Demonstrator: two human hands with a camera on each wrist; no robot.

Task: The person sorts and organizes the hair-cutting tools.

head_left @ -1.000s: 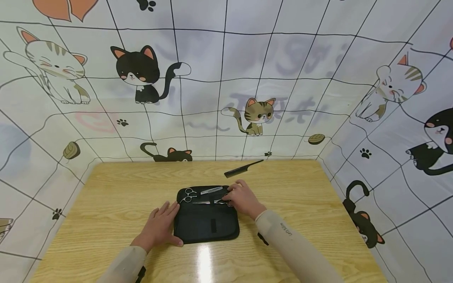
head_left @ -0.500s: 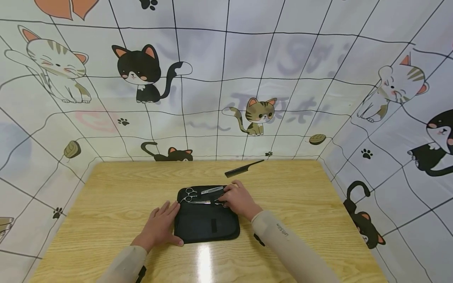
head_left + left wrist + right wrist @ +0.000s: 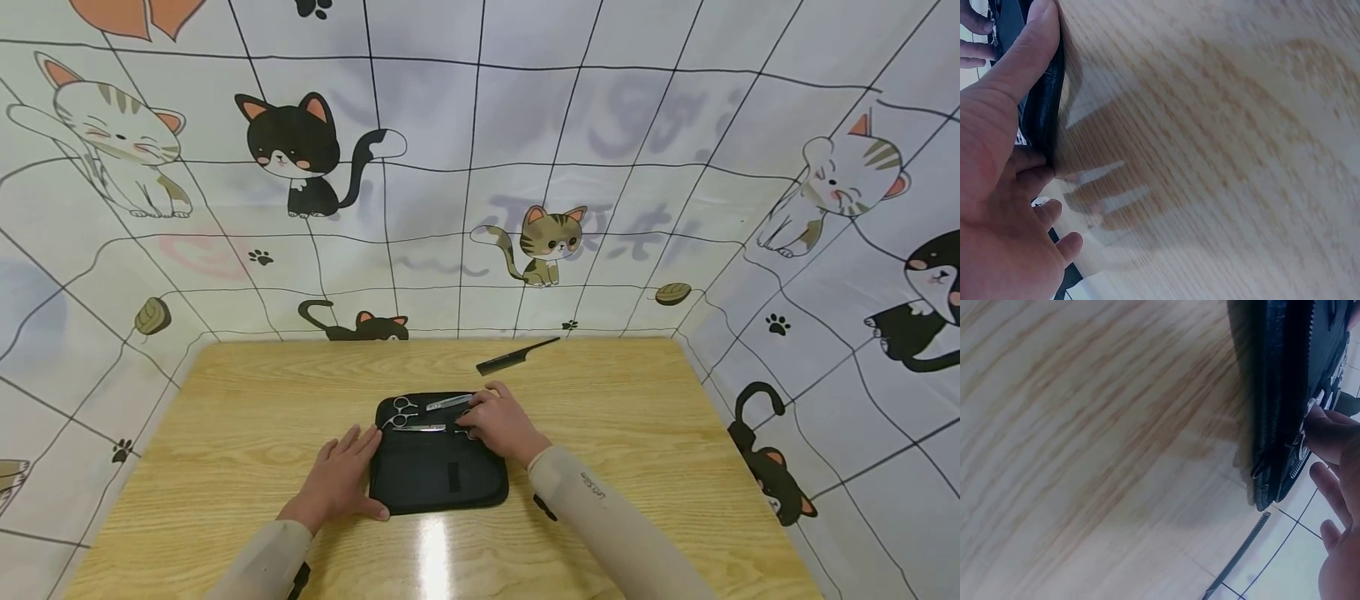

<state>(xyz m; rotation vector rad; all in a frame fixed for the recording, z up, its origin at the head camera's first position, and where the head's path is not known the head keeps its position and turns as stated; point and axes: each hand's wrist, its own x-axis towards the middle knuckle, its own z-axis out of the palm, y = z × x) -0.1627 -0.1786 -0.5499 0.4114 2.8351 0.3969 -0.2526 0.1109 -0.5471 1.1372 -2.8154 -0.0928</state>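
Observation:
A black zip case [image 3: 420,483] lies unfolded on the table. My left hand [image 3: 336,479] rests against its left side, fingers extended, with the thumb at the front corner; the left wrist view shows the thumb [image 3: 1032,40] over the case's edge. At the case's back right, my right hand [image 3: 504,423] pinches the handle end of a pair of scissors [image 3: 420,428]. Their blades point left and pass by a small black strap; the finger rings are partly hidden by my fingers. Behind them lies another pair of scissors [image 3: 402,419], rings to the left.
A black tail comb [image 3: 504,362] lies on the wooden table [image 3: 247,433] behind the case, its thin tail toward the back right. A white cloth wall [image 3: 420,250] printed with cats encloses the back and both sides.
My right hand has slid a little to the left with the scissors, and their blades reach farther left. The left hand and the case have barely moved.

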